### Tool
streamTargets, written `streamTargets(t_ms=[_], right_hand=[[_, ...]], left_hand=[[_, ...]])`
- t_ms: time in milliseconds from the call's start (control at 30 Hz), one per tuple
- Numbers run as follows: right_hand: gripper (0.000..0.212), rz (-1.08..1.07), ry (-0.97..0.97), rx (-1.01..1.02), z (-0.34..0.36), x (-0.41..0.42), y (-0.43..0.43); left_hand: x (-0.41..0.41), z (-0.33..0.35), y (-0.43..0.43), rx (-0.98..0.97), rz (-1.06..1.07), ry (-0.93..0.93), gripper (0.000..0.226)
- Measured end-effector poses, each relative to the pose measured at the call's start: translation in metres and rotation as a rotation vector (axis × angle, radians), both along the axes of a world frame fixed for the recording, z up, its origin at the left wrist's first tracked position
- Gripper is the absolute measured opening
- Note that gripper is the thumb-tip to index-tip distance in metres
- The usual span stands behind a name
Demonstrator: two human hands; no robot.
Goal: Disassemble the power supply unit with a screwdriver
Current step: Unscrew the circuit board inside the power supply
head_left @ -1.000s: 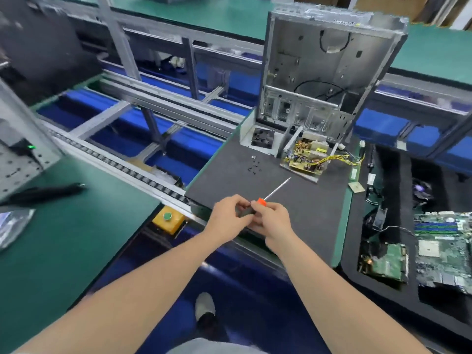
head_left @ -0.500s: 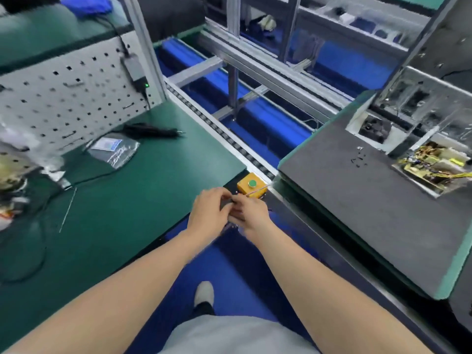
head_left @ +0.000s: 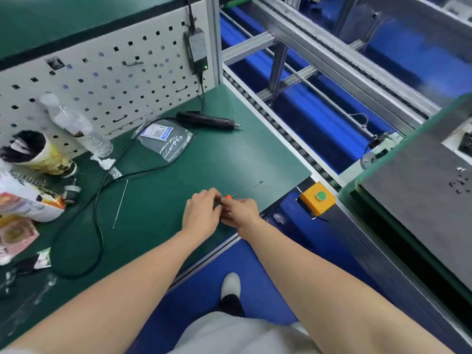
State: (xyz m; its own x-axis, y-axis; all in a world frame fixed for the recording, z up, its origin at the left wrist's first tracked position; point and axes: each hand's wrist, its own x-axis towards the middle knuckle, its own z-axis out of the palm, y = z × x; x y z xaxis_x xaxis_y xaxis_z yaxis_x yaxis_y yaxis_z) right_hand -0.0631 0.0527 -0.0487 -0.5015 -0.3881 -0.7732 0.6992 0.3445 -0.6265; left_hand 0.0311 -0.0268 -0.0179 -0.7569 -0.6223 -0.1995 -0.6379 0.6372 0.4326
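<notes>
Green bench mat [head_left: 204, 159], screwdriver [head_left: 228, 197] above it, white pegboard [head_left: 102, 80] behind, blue floor [head_left: 204, 290]

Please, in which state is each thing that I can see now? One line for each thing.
Screwdriver: held in both hands above the table, tip free.
Left hand: grips the handle.
Right hand: pinches it by the orange collar.
Electric driver: lying on the table, untouched.
Adapter: green light on.
Bottle: leaning on the pegboard.
Bag: lying flat.
Screws: loose on the mat.
</notes>
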Motion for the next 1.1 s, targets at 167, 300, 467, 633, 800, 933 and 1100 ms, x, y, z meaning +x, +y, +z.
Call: streamTargets(t_ms=[167, 300, 467, 633, 800, 933, 1100], right_hand=[[0.031, 0.071, 0.090, 0.109, -0.007, -0.002, -0.009], [0.034, 0.138, 0.180, 0.196, -0.002, -0.011, -0.006], [0.021, 0.127, 0.227, 0.217, -0.002, -0.027, 0.014], [0.018, -0.102, 0.414, 0.358, 0.006, -0.063, 0.061], [0.010, -0.374, 0.444, 0.480, 0.018, -0.103, 0.123], [0.027, -0.383, 0.338, 0.497, 0.014, -0.131, 0.153], [0.026, -0.402, 0.181, 0.417, 0.014, -0.149, 0.165]], left_hand=[[-0.003, -0.015, -0.013, -0.010, -0.013, -0.037, 0.019], [-0.009, -0.022, -0.017, -0.093, 0.017, -0.101, 0.026], [-0.027, -0.016, -0.014, -0.099, 0.087, -0.118, 0.028], [-0.071, -0.004, 0.011, -0.132, -0.028, 0.007, 0.033], [-0.139, -0.004, 0.064, 0.151, -0.253, 0.077, 0.018], [-0.188, -0.010, 0.105, 0.422, -0.231, 0.056, 0.027], [-0.223, -0.021, 0.124, 0.406, -0.117, -0.017, 0.036]])
